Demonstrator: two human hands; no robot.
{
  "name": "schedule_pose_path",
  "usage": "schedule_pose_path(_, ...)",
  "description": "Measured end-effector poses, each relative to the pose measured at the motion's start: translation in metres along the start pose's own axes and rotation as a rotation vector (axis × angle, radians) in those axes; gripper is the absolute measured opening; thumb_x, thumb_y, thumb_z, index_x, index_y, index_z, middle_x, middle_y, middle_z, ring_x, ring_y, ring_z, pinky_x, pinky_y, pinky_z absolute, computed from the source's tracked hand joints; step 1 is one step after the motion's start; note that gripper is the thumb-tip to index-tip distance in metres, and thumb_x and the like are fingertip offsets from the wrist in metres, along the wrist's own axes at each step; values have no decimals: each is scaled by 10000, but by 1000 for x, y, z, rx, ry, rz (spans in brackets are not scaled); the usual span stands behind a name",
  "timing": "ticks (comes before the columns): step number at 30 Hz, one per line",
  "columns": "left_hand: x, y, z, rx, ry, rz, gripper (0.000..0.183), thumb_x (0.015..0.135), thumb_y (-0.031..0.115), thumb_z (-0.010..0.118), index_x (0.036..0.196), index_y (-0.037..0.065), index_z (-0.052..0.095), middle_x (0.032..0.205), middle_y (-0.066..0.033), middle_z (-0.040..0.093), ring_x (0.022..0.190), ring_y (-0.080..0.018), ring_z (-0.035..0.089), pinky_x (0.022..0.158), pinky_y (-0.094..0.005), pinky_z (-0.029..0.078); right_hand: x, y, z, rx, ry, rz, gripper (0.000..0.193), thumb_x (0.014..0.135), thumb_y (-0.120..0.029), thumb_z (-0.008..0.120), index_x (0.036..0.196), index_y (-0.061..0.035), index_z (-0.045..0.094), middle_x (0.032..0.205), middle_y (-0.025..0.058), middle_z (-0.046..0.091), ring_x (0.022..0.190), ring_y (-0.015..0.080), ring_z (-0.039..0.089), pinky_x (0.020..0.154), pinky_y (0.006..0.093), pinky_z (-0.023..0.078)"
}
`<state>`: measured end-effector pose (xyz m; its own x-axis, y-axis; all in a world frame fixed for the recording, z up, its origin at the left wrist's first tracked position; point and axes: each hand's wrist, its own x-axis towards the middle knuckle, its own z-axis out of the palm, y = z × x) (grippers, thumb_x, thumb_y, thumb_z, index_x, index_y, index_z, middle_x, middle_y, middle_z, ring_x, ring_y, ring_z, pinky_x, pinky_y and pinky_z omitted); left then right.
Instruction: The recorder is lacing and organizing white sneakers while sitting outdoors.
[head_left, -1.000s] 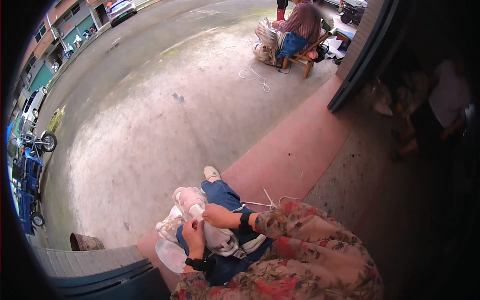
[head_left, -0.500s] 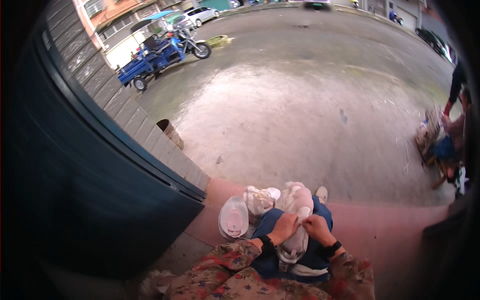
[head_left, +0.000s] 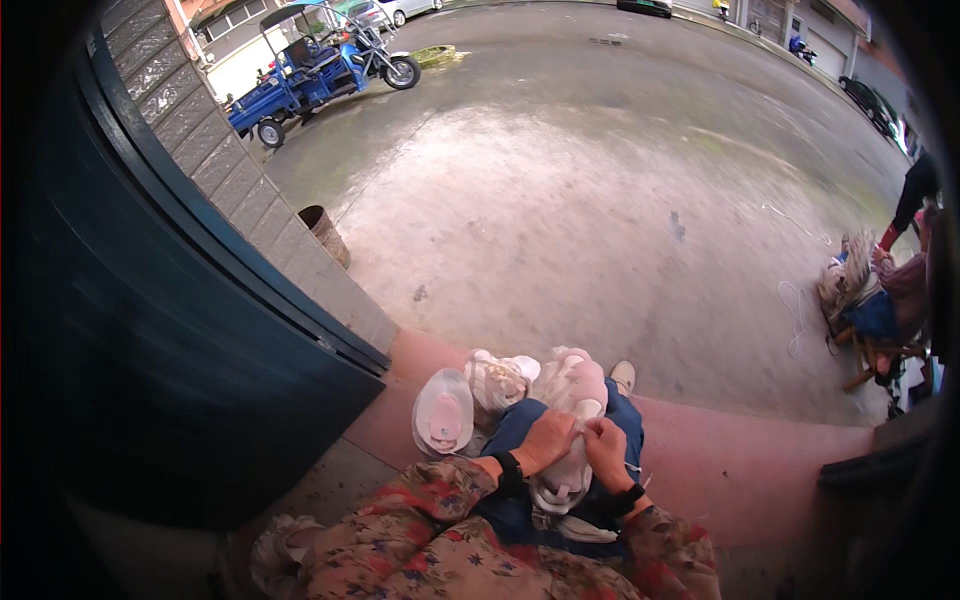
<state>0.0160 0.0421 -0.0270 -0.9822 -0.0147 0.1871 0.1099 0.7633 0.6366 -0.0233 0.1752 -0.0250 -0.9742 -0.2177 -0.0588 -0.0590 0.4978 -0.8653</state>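
Note:
A long pale pink-and-white bundle, soft-looking and lumpy, lies over my lap on blue trousers. My left hand is closed, its fingertips pinched at the bundle's middle. Close against it, my right hand is closed too, thumb and finger pinched at the same spot. What the fingertips grip is too small to make out. Below the hands, a pale, strap-like end of the bundle hangs toward my body. Left of my knees stands an oval translucent tub with something pink in it.
A crumpled clear bag of white pieces sits beside the tub. A dark door rises at the left, with a rusty bucket beyond. Another person sits at the right edge by a bundle. A blue cargo tricycle is parked at far left.
The whole view has shifted slightly, so my lap and hands appear a little further left and higher. Both hands stay pinched together at the bundle.

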Motion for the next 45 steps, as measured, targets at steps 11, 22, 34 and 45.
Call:
schedule_pose_path(11,7,4,-8,81,-62,131,120,757,145,538,819,42,545,814,-137,546,792,-303,530,705,-359,446,-5,-4,-13,69,-44,-14,266,699,-83,613,943,20,590,777,145,628,718,233,619,657,293,472)
schedule_pose_path(22,31,-12,-24,387,-79,774,91,693,122,503,713,40,539,750,-113,544,745,-253,538,644,-343,455,-13,-5,-20,-47,-45,-183,285,717,-110,612,970,14,568,735,127,613,674,235,597,636,300,461)
schedule_pose_path(34,-60,-235,-363,207,1013,-575,163,808,68,429,654,16,418,616,-67,461,571,-176,438,530,-320,389,-62,76,-183,614,-10,379,144,813,-171,579,892,-53,604,544,-52,426,441,43,388,382,197,313)
schedule_pose_path(45,-146,-169,-512,-763,1340,-667,199,870,206,480,711,86,466,557,28,366,414,-75,311,362,-229,254,-100,99,-379,874,602,-98,367,913,-76,391,1265,18,350,1094,100,473,993,168,450,863,262,370)
